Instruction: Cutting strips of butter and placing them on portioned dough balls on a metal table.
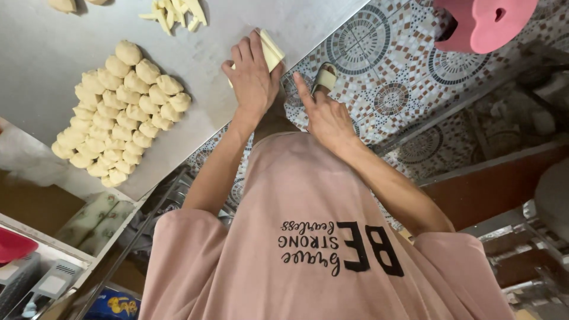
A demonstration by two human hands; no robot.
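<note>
Table (53, 53) is one big steel sheet, tiled floor (385, 83) beside it. One heap of shaped dough lumps (121, 112) sits mid-table, too many to count exactly, dozens anyway. One small bunch of cut dough strips (178, 13) up top. Left hand (253, 77) presses flat on one pale dough piece (271, 50) at the table edge, fingers together. Right hand (326, 115) holds nothing, index finger out.

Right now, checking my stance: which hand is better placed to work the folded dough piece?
Probably left: left hand rests on the dough piece; right hand hangs off the table, over tiled floor.
</note>
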